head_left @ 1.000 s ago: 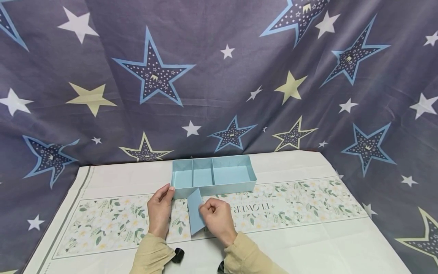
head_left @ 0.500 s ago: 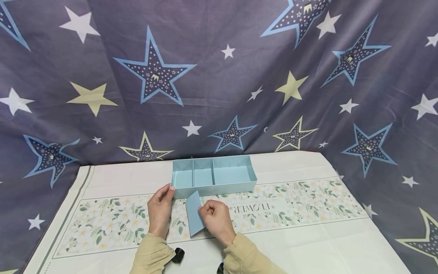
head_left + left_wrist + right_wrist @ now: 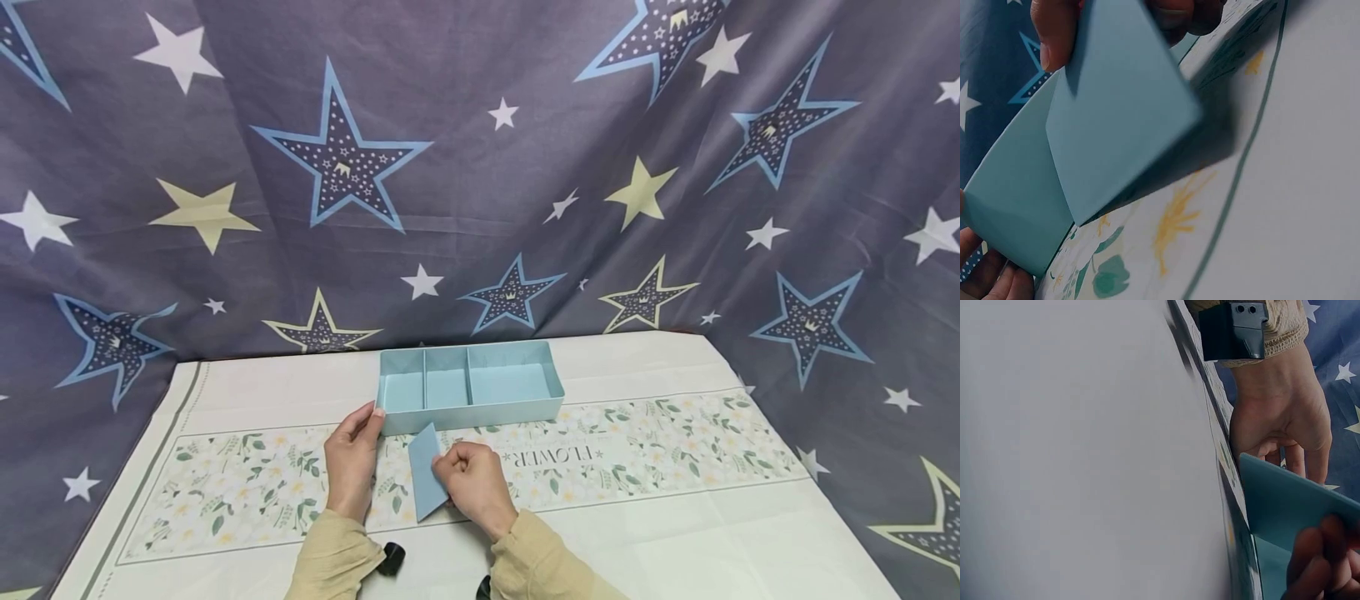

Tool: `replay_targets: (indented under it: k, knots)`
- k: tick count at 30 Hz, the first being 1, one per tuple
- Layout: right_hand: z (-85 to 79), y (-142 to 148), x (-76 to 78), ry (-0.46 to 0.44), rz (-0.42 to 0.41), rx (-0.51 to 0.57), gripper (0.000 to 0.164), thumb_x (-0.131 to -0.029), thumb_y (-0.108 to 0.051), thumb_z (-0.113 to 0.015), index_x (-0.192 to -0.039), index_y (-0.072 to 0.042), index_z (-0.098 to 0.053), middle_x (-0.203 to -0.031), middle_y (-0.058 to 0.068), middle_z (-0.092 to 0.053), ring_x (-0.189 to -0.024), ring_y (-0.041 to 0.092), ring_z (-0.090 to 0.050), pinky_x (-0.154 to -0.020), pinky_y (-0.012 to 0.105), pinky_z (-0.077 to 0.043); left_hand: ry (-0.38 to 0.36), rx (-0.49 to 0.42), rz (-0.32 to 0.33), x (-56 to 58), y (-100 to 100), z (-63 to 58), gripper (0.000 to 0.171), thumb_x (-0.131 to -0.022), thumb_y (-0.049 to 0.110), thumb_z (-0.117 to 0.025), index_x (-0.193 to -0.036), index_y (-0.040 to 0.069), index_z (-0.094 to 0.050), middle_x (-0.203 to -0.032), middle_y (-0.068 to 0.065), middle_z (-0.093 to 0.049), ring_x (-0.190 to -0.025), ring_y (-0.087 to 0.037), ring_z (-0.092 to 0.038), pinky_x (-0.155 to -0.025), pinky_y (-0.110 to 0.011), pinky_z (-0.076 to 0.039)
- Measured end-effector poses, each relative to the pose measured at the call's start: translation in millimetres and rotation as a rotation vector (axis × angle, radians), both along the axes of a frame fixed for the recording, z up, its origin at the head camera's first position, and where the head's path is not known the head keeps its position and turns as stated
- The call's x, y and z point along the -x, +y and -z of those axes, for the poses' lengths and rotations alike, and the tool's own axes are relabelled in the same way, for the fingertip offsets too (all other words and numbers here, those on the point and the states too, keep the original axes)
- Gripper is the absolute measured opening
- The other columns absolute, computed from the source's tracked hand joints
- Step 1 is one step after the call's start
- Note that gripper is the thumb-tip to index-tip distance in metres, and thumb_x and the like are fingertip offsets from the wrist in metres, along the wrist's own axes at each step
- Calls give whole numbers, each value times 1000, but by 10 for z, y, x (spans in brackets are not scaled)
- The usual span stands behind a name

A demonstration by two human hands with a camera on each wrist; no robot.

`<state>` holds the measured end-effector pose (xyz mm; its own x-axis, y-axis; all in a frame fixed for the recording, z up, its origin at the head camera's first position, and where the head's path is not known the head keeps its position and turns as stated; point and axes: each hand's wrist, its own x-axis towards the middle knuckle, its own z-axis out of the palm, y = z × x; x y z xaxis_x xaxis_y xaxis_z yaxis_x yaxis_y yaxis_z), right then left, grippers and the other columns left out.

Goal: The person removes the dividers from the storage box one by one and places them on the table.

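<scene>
A light blue box (image 3: 480, 414) with three compartments sits toward the back of the table. At its near left corner my left hand (image 3: 351, 462) grips the wall, thumb at the rim and fingers along the side. My right hand (image 3: 474, 485) pinches a flat blue divider panel (image 3: 426, 475) by its right edge, holding it upright and at a slant in front of the box. In the left wrist view the panel (image 3: 1116, 119) overlaps the box wall (image 3: 1019, 187). The right wrist view shows the left hand (image 3: 1282, 419) beyond the panel (image 3: 1291, 503).
The table bears a white cloth (image 3: 675, 542) with a floral strip (image 3: 247, 492) printed with FLOWER. A star-patterned curtain (image 3: 480, 192) hangs behind and at the sides. A black wrist-worn piece (image 3: 391, 559) shows by the left sleeve (image 3: 333, 554).
The panel in my right hand has shifted slightly toward me, so its top edge stands a bit farther from the box. My left hand and the box have stayed in place.
</scene>
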<state>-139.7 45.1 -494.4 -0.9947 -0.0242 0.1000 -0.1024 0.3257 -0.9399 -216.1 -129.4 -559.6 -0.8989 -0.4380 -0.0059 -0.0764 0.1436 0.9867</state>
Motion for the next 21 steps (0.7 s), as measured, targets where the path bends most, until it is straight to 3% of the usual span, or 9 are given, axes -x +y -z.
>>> replay_targets:
  k: [5, 21]
  knots:
    - [-8, 14, 2, 22, -4, -72, 29, -81, -18, -62, -52, -18, -57, -40, -5, -47, -36, 13, -45, -33, 20, -36, -9, -3, 6, -9, 12, -16, 45, -76, 61, -59, -110, 31, -59, -113, 4, -58, -96, -6, -52, -87, -34, -49]
    - [27, 21, -2, -70, -84, -131, 27, -80, -16, -58, -53, -17, -56, -40, -6, -49, -37, 12, -50, -34, 21, -40, 19, 0, 3, -3, 1, -3, 44, -76, 60, -59, -109, 32, -59, -111, 4, -59, -95, -4, -52, -85, -32, -50]
